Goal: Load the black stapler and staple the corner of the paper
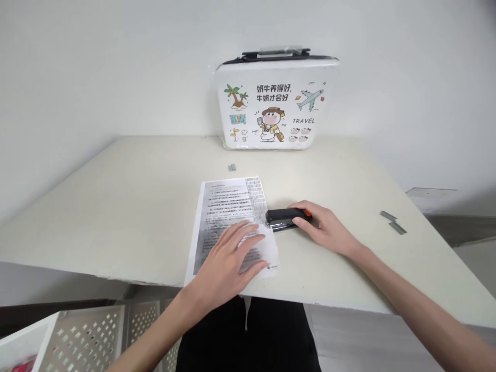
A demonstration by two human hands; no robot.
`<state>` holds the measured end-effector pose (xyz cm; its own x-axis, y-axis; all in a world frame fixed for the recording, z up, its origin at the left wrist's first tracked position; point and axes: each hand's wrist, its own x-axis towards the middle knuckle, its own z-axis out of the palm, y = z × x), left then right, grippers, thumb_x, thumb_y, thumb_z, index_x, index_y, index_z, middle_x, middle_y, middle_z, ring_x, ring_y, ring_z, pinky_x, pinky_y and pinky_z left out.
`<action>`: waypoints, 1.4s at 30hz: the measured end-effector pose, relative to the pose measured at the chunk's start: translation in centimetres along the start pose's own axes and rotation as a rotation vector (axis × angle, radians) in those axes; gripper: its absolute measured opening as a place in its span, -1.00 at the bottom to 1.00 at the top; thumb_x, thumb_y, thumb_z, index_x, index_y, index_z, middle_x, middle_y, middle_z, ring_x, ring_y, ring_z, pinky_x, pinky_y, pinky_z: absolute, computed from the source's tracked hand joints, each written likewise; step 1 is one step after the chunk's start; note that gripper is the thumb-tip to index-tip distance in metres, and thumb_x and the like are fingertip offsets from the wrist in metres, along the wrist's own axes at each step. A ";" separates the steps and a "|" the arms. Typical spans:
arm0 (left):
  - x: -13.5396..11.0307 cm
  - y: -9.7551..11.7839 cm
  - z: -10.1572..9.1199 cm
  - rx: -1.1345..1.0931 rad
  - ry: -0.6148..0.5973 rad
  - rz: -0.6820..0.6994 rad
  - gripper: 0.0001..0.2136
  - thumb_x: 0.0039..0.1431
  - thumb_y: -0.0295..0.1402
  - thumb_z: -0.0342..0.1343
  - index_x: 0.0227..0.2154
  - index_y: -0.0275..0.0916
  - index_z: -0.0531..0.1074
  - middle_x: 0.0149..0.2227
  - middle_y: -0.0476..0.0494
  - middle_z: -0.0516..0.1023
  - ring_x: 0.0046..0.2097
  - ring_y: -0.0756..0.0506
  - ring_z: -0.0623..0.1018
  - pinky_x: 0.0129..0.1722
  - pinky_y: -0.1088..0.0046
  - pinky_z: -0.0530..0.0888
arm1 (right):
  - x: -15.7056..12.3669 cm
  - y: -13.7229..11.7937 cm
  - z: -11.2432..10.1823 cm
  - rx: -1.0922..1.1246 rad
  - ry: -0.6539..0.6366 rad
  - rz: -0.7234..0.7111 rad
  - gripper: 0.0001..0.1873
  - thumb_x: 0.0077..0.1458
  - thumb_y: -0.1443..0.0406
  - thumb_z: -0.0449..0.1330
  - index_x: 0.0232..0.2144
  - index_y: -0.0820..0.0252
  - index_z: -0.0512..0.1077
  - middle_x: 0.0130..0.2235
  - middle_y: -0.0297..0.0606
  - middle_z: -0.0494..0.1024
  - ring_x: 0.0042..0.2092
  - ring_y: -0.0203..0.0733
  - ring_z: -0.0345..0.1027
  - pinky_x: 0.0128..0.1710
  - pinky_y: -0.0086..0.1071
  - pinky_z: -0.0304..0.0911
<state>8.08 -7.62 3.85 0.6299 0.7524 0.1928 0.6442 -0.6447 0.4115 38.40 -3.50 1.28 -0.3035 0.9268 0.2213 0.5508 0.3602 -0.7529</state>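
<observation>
A printed sheet of paper (222,206) lies on the table near its front edge, with rows of small grey marks along its right side. My left hand (232,256) rests on the sheet's lower part with fingers spread, covering some of the text. In my right hand (323,225) is a black stapler (284,216) with an orange spot at its rear end. The stapler's front end reaches the right edge of the paper. Whether a staple is going through cannot be seen.
Small strips of staples lie behind the paper (231,167) and on the right of the table (392,222). A white cartoon-printed case (267,106) stands against the wall at the back. White perforated baskets (87,336) are below the table's front left edge.
</observation>
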 end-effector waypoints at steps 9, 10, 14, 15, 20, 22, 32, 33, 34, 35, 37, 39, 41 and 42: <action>6.6 -4.3 0.5 -0.008 -0.253 0.082 -0.19 0.37 0.21 -0.01 0.47 -0.21 0.06 0.55 -0.29 -0.07 0.55 -0.37 -0.22 0.49 -0.05 -0.03 | 2.1 -2.8 0.5 -0.069 0.064 0.089 -0.47 0.48 -0.07 -0.15 0.02 0.01 0.51 0.11 -0.20 0.58 0.14 -0.01 0.45 0.21 -0.12 0.26; 6.9 -4.7 0.9 -0.001 -0.269 0.117 -0.17 0.37 0.22 -0.02 0.49 -0.23 0.03 0.55 -0.30 -0.08 0.55 -0.37 -0.24 0.49 -0.05 -0.06 | 2.6 -3.2 0.7 -0.081 0.061 0.091 -0.46 0.48 -0.07 -0.15 0.04 0.01 0.50 0.14 -0.20 0.57 0.17 0.00 0.43 0.24 -0.10 0.25; 7.0 -5.3 2.7 0.043 -0.179 0.201 -0.19 0.43 0.15 -0.06 0.52 -0.27 -0.10 0.56 -0.29 -0.14 0.55 -0.34 -0.29 0.50 -0.04 -0.15 | 4.1 -5.1 1.9 -0.126 0.002 0.090 -0.43 0.47 -0.10 -0.18 0.02 -0.01 0.51 0.17 -0.21 0.56 0.25 0.01 0.37 0.32 -0.05 0.20; 6.8 -5.3 3.0 0.051 -0.150 0.204 -0.19 0.44 0.14 -0.08 0.52 -0.26 -0.13 0.56 -0.27 -0.15 0.55 -0.33 -0.29 0.51 -0.04 -0.16 | 4.4 -5.5 2.2 -0.147 -0.020 0.089 -0.42 0.47 -0.10 -0.19 0.01 -0.01 0.52 0.18 -0.22 0.55 0.27 0.02 0.36 0.33 -0.04 0.19; 6.4 -5.3 3.7 0.075 -0.127 0.184 -0.15 0.44 0.18 -0.13 0.53 -0.29 -0.19 0.56 -0.26 -0.17 0.55 -0.33 -0.28 0.52 0.01 -0.17 | 4.8 -6.8 2.9 -0.293 -0.091 0.128 -0.38 0.46 -0.11 -0.21 0.06 -0.02 0.53 0.27 -0.24 0.50 0.36 0.06 0.28 0.36 0.04 0.20; 6.4 -5.3 3.9 0.080 -0.111 0.171 -0.15 0.43 0.18 -0.13 0.52 -0.29 -0.17 0.56 -0.26 -0.16 0.55 -0.33 -0.28 0.52 0.01 -0.18 | 4.8 -7.0 3.0 -0.328 -0.094 0.163 -0.38 0.47 -0.10 -0.23 0.10 -0.03 0.52 0.31 -0.27 0.46 0.37 0.06 0.27 0.36 0.05 0.21; 6.3 -5.1 4.3 0.072 -0.102 0.142 -0.19 0.43 0.15 -0.11 0.50 -0.32 -0.09 0.55 -0.28 -0.04 0.55 -0.37 -0.23 0.51 -0.03 -0.17 | 4.9 -6.9 4.0 -0.518 -0.127 0.158 -0.44 0.50 -0.02 -0.22 0.12 -0.06 0.50 0.31 -0.34 0.48 0.41 0.01 0.23 0.33 0.06 0.27; 6.3 -5.1 4.3 0.071 -0.101 0.139 -0.20 0.43 0.14 -0.11 0.50 -0.32 -0.08 0.54 -0.29 -0.04 0.55 -0.37 -0.23 0.51 -0.04 -0.17 | 4.9 -6.9 4.0 -0.539 -0.130 0.155 -0.44 0.50 -0.01 -0.22 0.12 -0.07 0.50 0.31 -0.34 0.48 0.41 0.01 0.23 0.32 0.07 0.28; 6.3 -5.1 4.3 0.070 -0.100 0.136 -0.20 0.43 0.14 -0.11 0.49 -0.33 -0.07 0.54 -0.29 -0.03 0.55 -0.38 -0.23 0.51 -0.05 -0.17 | 4.9 -6.9 4.1 -0.558 -0.132 0.155 -0.45 0.50 -0.01 -0.22 0.13 -0.07 0.49 0.31 -0.34 0.47 0.41 0.01 0.23 0.31 0.08 0.29; 6.3 -5.1 4.3 0.068 -0.097 0.133 -0.20 0.43 0.13 -0.11 0.49 -0.33 -0.06 0.54 -0.29 -0.03 0.55 -0.38 -0.23 0.51 -0.05 -0.17 | 4.9 -6.9 4.1 -0.573 -0.136 0.157 -0.46 0.50 -0.01 -0.22 0.14 -0.07 0.48 0.32 -0.34 0.47 0.41 0.01 0.23 0.31 0.09 0.30; 6.3 -5.0 4.4 0.064 -0.094 0.127 -0.21 0.44 0.13 -0.10 0.49 -0.33 -0.05 0.54 -0.30 -0.03 0.55 -0.38 -0.23 0.51 -0.04 -0.17 | 5.0 -6.9 4.2 -0.590 -0.143 0.161 -0.46 0.50 0.00 -0.22 0.16 -0.06 0.46 0.33 -0.32 0.45 0.41 0.01 0.23 0.30 0.11 0.31; 6.4 -5.0 4.4 0.064 -0.098 0.119 -0.21 0.44 0.12 -0.10 0.48 -0.35 -0.03 0.55 -0.29 -0.05 0.55 -0.38 -0.23 0.52 -0.03 -0.18 | 5.1 -7.0 4.2 -0.601 -0.152 0.165 -0.47 0.50 0.01 -0.22 0.16 -0.05 0.46 0.33 -0.31 0.45 0.40 0.02 0.24 0.29 0.11 0.31; 6.4 -4.9 4.4 0.068 -0.106 0.111 -0.22 0.44 0.12 -0.11 0.48 -0.36 -0.02 0.55 -0.29 -0.07 0.55 -0.38 -0.24 0.52 -0.02 -0.19 | 5.2 -7.1 4.2 -0.614 -0.159 0.168 -0.48 0.50 0.03 -0.21 0.17 -0.05 0.45 0.33 -0.30 0.45 0.39 0.02 0.26 0.27 0.11 0.33; 6.4 -4.9 4.4 0.069 -0.108 0.109 -0.22 0.45 0.12 -0.11 0.48 -0.36 -0.02 0.55 -0.29 -0.08 0.55 -0.38 -0.24 0.52 -0.02 -0.19 | 5.2 -7.1 4.2 -0.621 -0.161 0.168 -0.49 0.50 0.05 -0.21 0.18 -0.04 0.44 0.33 -0.29 0.45 0.38 0.02 0.27 0.26 0.11 0.34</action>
<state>10.82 -0.21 -0.82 0.7381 0.6612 0.1341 0.5956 -0.7319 0.3310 29.64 -1.69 5.21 -0.2601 0.9656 -0.0001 0.9320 0.2511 -0.2614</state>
